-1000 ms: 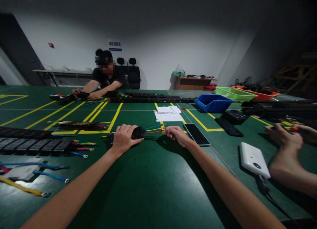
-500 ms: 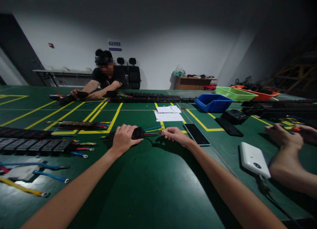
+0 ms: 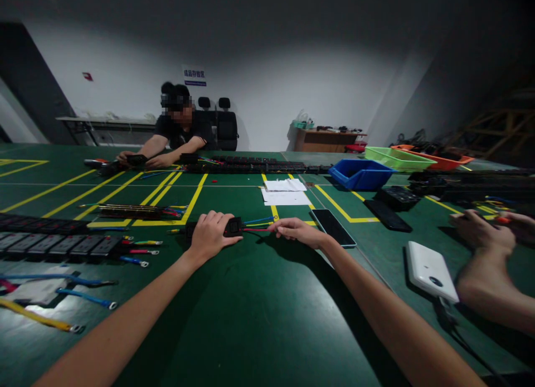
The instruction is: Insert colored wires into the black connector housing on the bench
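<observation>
My left hand [image 3: 212, 235] is wrapped over a black socket module [image 3: 232, 227], pressing it to the green table; its right end sticks out past my thumb. From that end run a red wire [image 3: 256, 229], a blue wire [image 3: 259, 219] and a yellow-green one. Thumb and fingers of my right hand [image 3: 295, 231] pinch the red wire near its free end, whose tip is hidden. The blue wire ends in a ring terminal [image 3: 275, 217] just beyond my right fingertips. A dark-screened phone [image 3: 332, 227] lies right beside my right wrist.
Rows of black modules with ring-ended wires [image 3: 83, 245] lie at left. White papers [image 3: 285, 192], a blue bin [image 3: 361, 174] and a black phone [image 3: 388, 215] are farther back. A white power bank [image 3: 431, 272] sits near a co-worker's hands [image 3: 487, 231]; another person [image 3: 179, 130] works across the table.
My right fingers have shifted slightly left along the red wire, toward the module. The left hand keeps its grip on the module.
</observation>
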Tool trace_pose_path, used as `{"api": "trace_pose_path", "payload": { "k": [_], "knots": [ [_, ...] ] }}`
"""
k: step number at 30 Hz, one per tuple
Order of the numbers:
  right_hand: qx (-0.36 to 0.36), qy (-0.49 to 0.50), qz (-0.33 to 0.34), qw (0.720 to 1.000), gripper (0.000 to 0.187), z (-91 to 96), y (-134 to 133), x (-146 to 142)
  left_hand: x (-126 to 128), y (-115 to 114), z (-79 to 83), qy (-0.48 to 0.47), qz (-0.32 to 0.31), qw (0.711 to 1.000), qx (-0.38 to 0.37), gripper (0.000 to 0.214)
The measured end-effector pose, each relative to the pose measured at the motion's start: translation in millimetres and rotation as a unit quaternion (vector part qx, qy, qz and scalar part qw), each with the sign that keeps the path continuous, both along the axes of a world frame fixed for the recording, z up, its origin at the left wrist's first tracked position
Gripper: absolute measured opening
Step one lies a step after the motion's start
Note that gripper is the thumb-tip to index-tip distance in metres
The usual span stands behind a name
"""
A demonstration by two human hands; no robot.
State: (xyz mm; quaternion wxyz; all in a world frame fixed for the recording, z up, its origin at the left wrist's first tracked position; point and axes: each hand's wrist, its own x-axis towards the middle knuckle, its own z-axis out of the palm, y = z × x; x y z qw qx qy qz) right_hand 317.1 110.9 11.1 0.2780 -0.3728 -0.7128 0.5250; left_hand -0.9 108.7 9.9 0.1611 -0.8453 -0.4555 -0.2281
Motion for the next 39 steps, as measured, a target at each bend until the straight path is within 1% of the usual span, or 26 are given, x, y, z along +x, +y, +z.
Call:
{"api": "trace_pose_path", "payload": {
  "k": [5,8,10,13,15,17,20,23,27,34,39],
  "knots": [
    [0.011,-0.027,0.019,0.999,0.042,5.6,-3.0,-1.4,0.7,-0.3,0.8,0.005,-0.001,1.0,0.001,0.056],
    [-0.006,-0.015,0.011,1.0,0.036,3.5,-2.6,-3.5,0.5,-0.6,1.4,0.006,0.0,1.0,0.0,0.056],
    [-0.018,0.001,-0.029,0.999,0.032,-1.6,-0.7,-6.5,0.2,-0.8,1.8,0.004,-0.001,1.0,-0.002,0.056],
    [-0.016,0.02,-0.126,0.992,0.028,-12.4,2.9,-13.0,0.2,-1.1,1.9,0.001,0.001,1.0,-0.002,0.056],
    [0.015,0.011,-0.148,0.989,0.029,-19.4,4.4,-17.5,0.4,-1.4,1.6,-0.002,0.005,1.0,0.004,0.055],
    [0.084,-0.019,-0.158,0.984,0.03,-24.7,4.6,-21.2,0.7,-1.8,1.2,-0.005,0.009,1.0,0.011,0.054],
    [0.184,-0.102,-0.191,0.959,0.03,-29.2,2.9,-25.0,1.1,-2.5,1.1,-0.005,0.011,1.0,0.015,0.054],
    [0.24,-0.152,-0.207,0.936,0.029,-31.0,0.7,-27.2,1.1,-2.5,1.1,-0.006,0.01,1.0,0.011,0.055],
    [0.259,-0.173,-0.235,0.921,0.03,-32.0,-1.4,-29.4,1.1,-1.5,-0.2,-0.013,0.006,1.0,0.008,0.055],
    [0.294,-0.242,-0.275,0.883,0.027,-28.7,-7.1,-35.3,1.9,-0.9,0.8,-0.01,-0.01,1.0,-0.003,0.054],
    [0.306,-0.262,-0.285,0.869,0.026,-30.3,-7.6,-37.1,2.9,-0.2,2.8,0.014,-0.011,1.0,-0.006,0.056]
  ]
}}
